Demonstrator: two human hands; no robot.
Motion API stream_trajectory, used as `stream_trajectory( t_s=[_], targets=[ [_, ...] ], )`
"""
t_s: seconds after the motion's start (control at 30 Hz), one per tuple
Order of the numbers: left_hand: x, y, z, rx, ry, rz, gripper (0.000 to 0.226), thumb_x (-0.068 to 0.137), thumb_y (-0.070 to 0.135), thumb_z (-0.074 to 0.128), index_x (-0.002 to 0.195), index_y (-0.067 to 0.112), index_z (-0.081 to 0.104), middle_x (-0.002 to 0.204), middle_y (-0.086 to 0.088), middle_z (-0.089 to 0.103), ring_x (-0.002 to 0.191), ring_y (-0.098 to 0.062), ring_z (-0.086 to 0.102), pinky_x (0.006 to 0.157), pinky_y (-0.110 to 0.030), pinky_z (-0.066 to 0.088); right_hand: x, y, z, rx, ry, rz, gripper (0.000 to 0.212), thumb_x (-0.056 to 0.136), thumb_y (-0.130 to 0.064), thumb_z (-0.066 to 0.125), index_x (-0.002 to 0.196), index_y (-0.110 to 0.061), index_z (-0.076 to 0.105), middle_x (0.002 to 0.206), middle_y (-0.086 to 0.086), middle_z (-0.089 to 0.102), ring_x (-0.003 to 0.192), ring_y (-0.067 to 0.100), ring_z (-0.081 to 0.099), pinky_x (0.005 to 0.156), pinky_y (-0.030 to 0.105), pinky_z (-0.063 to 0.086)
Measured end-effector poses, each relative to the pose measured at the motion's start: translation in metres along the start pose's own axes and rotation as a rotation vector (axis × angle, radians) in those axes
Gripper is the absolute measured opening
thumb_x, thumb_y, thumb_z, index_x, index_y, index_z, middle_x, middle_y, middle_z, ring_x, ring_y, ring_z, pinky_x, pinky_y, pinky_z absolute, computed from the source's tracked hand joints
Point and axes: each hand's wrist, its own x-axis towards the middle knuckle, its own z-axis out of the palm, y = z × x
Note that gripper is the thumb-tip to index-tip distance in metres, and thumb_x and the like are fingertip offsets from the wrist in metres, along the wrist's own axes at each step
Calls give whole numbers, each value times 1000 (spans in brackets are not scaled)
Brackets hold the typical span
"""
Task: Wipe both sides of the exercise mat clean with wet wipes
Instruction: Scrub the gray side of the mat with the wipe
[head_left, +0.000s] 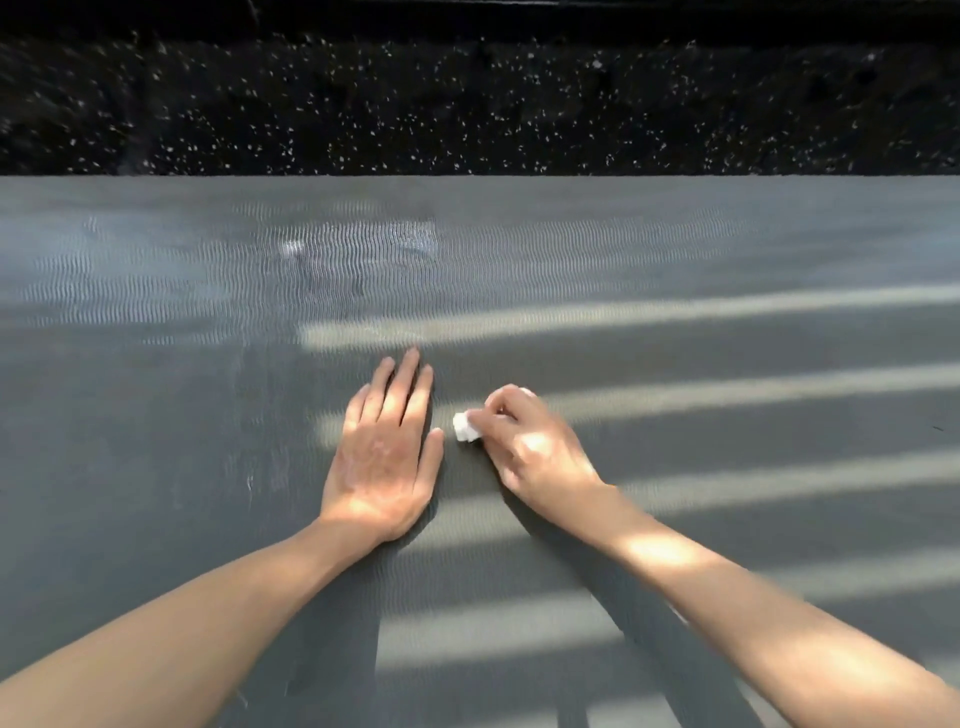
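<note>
Two hands work near the centre of the frame on the exercise mat (156, 415), a grey ribbed sheet that fills the view from the lower edge up to a straight border in the upper third. Beyond that border lies a black speckled floor (467, 104).

Left hand (382, 457): palm down, fingers straight, grip released. It presses flat on the mat, most likely to pin the sheet so that it does not creep under the rubbing beside it.

Right hand (524, 441), just right of the left: grip clenched round a small crumpled wet wipe (465, 427). Only a white corner shows at the fingertips, low against the mat and just beside the left thumb. So tight a wad suits firm, local scrubbing rather than broad sweeps.

Pale streaks and sheen in the upper left and upper centre of the mat may be moisture or glare; which cannot be told. Bars of sunlight cross the right half.

Containers: none in view. No wipe packet or waste bin shows, so the supply of fresh wipes cannot be judged. The mat's underside is hidden.
</note>
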Motion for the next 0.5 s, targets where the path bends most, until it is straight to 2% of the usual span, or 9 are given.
stream_trajectory(
  t_s=[0.07, 0.13, 0.23, 0.3, 0.37, 0.4, 0.43, 0.5],
  targets=[
    [4, 1, -2, 9, 4, -6, 63, 95, 35, 32, 147, 0, 38, 158, -17, 30, 143, -35, 26, 113, -44, 20, -5, 5, -2, -30, -88, -40, 12, 86, -5, 58, 96, -9, 64, 88, 6, 49, 73, 23, 48, 56, 32, 40],
    [3, 2, -4, 9, -23, -14, 63, 95, 35, 33, 148, 1, 36, 158, -17, 30, 143, -35, 25, 113, -45, 21, -24, -1, -5, -30, -190, -6, 21, 78, -4, 68, 95, -11, 59, 88, 3, 46, 71, 19, 40, 52, 30, 38],
    [4, 1, -5, 21, -79, -46, 64, 94, 36, 33, 150, 4, 32, 159, -15, 27, 144, -34, 23, 114, -44, 21, -30, 0, -7, -34, -263, -73, 15, 78, -7, 66, 88, -11, 55, 85, 2, 42, 67, 15, 24, 49, 26, 29],
    [5, 1, -6, 17, -107, -63, 65, 94, 36, 34, 151, 6, 29, 160, -13, 26, 145, -33, 22, 114, -44, 20, -15, 7, -11, -92, -289, -169, 4, 88, -13, 55, 90, -11, 57, 82, -1, 43, 67, 14, 28, 50, 27, 33],
    [5, 0, -6, 20, -120, -70, 65, 94, 36, 34, 152, 6, 27, 160, -13, 25, 145, -33, 22, 115, -44, 20, -2, 18, -12, -23, -326, -283, 22, 99, -29, 42, 102, -14, 57, 84, -10, 45, 75, 12, 39, 64, 25, 39],
    [3, 0, -6, 17, -130, -72, 65, 94, 36, 34, 152, 7, 27, 160, -13, 25, 145, -33, 22, 115, -44, 20, 8, 23, -14, -25, -315, -272, 26, 100, -34, 40, 107, -16, 57, 88, -12, 46, 81, 11, 42, 69, 23, 37],
    [2, 0, -6, 17, -137, -77, 65, 94, 37, 34, 151, 7, 26, 160, -12, 25, 145, -33, 22, 115, -43, 20, 21, 31, -14, -20, -306, -277, 23, 99, -32, 43, 109, -16, 57, 92, -9, 48, 84, 13, 44, 69, 23, 35],
    [1, 1, -6, 19, -138, -73, 65, 94, 37, 35, 151, 7, 28, 160, -12, 25, 145, -33, 23, 115, -43, 20, 56, 39, -21, -32, -247, -218, 12, 90, -15, 59, 102, -13, 62, 91, 3, 52, 79, 21, 51, 60, 26, 37]
  ],
)
